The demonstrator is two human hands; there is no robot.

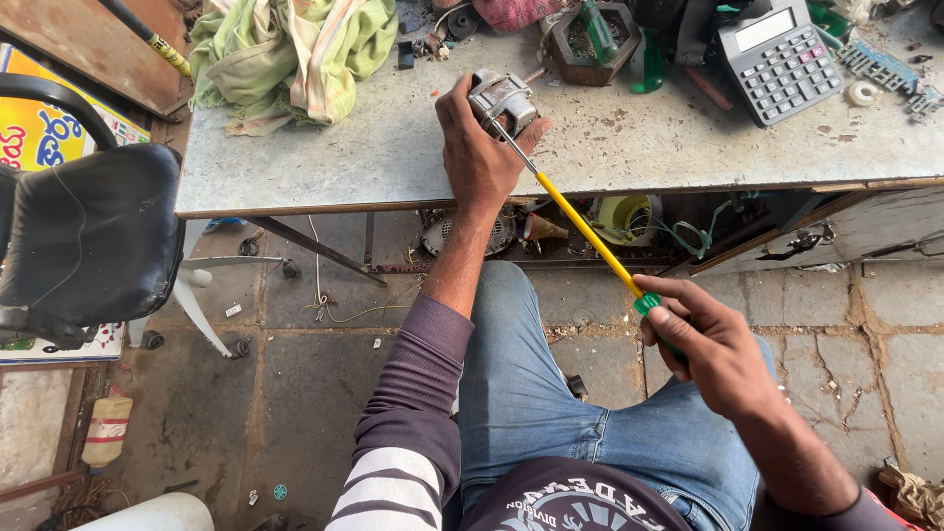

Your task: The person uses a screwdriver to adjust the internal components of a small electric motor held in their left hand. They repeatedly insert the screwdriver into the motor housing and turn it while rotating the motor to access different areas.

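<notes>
Two hands share the work: the left hand (479,157) wraps its fingers around a small motor (502,100) at the workbench (324,157) edge. It looks heavy, rigid metal, best gripped around its body. The right hand (710,344) clenches a long screwdriver (580,224), tip angled up-left into the motor beyond the fingertips.

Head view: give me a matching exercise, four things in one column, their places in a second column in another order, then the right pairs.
Things:
1. small motor
2. screwdriver
3. calculator
4. green cloth

Places:
A. far right of the table top
B. far left of the table top
C. gripped by the left hand near the table's front edge
D. handle in the right hand, tip at the motor

Pairs: 1-C, 2-D, 3-A, 4-B
</notes>
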